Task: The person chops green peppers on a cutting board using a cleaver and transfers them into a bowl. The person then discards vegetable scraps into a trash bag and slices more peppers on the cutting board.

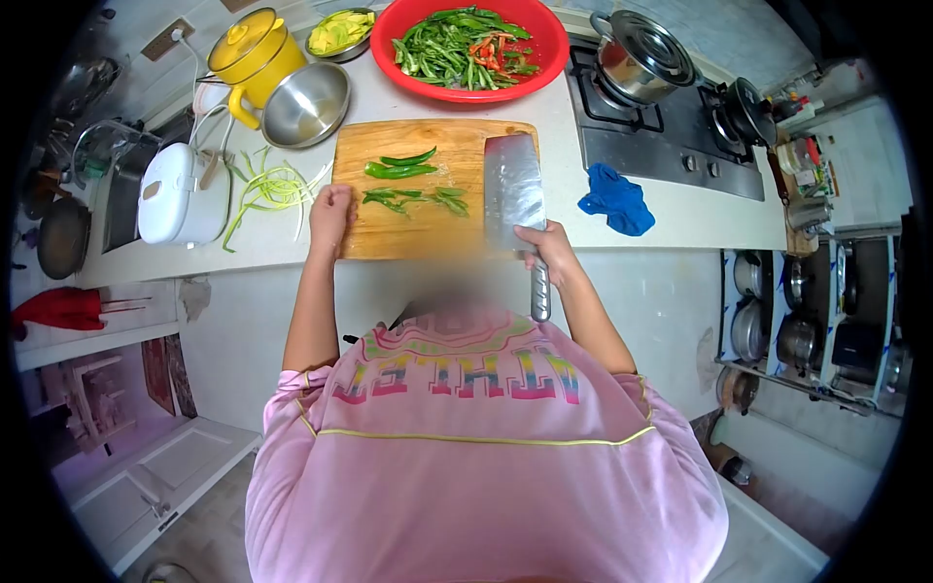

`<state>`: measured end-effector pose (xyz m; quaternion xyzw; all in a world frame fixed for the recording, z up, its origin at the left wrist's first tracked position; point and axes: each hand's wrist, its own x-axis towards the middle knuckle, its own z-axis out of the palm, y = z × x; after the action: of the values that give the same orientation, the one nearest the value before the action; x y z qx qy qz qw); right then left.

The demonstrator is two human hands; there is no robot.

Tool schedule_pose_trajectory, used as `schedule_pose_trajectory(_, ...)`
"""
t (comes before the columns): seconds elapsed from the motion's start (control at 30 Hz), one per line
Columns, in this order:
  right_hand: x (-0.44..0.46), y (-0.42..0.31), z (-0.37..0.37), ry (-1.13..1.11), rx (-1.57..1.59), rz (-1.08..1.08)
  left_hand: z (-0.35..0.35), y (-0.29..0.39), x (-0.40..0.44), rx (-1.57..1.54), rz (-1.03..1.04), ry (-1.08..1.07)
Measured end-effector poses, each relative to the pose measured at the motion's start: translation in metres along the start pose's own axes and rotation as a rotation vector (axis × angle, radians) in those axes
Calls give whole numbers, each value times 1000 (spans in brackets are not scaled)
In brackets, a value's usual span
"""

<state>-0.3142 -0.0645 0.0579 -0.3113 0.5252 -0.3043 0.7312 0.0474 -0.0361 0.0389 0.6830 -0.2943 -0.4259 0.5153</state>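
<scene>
A cleaver [514, 185] is in my right hand [550, 247], gripped where the broad blade meets the metal handle. Its blade lies over the right side of the wooden cutting board [418, 239], the handle pointing toward my body. My left hand [332, 208] is closed at the board's left edge; what its curled fingers hold, if anything, is hidden. Two whole green chili peppers [399, 170] lie on the board. Nearer to me are cut green pepper pieces [413, 199]. A blurred patch covers the board's near edge.
A red basin [387, 68] holds cut green and red peppers behind the board. Left are a steel bowl [307, 104], a yellow pot [260, 60], stringy green trimmings [269, 194] and a white appliance [180, 199]. Right are a blue cloth [618, 200] and a gas stove [714, 167] with pots.
</scene>
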Motion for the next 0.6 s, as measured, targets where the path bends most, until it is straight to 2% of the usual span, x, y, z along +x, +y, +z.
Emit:
schedule_pose_trajectory(0.07,0,-2,2,-1,3,13,-9,-25,4,290,48,-4)
schedule_pose_trajectory(0.2,1,-6,1,-2,-14,21,11,-25,0,430,93,-25)
schedule_pose_trajectory(0.3,-1,-7,-3,-10,-11,12,43,-11,-11,588,238,-75)
schedule_pose_trajectory(0.4,3,0,-14,6,-53,-6,82,11,-22,573,218,-196)
schedule_pose_trajectory(0.5,-9,-11,-15,22,-32,-30,108,16,-17,560,359,-190)
schedule_pose_trajectory(0.6,-22,-26,-15,30,-53,-28,103,21,-20,401,327,-175)
